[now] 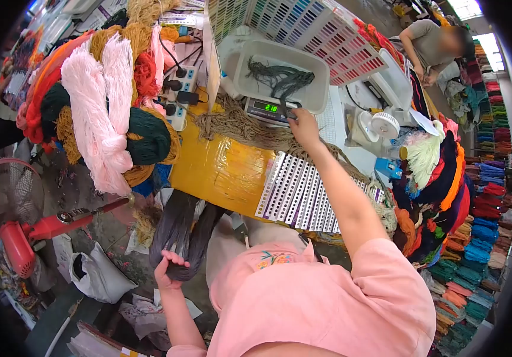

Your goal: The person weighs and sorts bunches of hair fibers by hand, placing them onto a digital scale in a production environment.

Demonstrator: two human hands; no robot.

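My right hand (305, 126) reaches across the table to the right end of a digital scale (269, 111), its fingertips touching that end and its fingers stretched out. Green digits glow on the display and seem to read 218. Behind the display a white plastic tray (321, 65) holds a loose bundle of dark green yarn (277, 76), part of which hangs over the front rim. Low on the left, my left hand (171, 269) has its fingers curled around the lower end of a dark grey yarn hank (175, 229) that hangs by the table edge.
Brown yarn (232, 119) runs across the yellow tabletop (220, 169) beside punched white cards (297, 193). Colour charts (303, 27) stand behind the tray. Thick hanks (98, 101) hang at left above a red fan (18, 244). Another person (431, 47) works at upper right.
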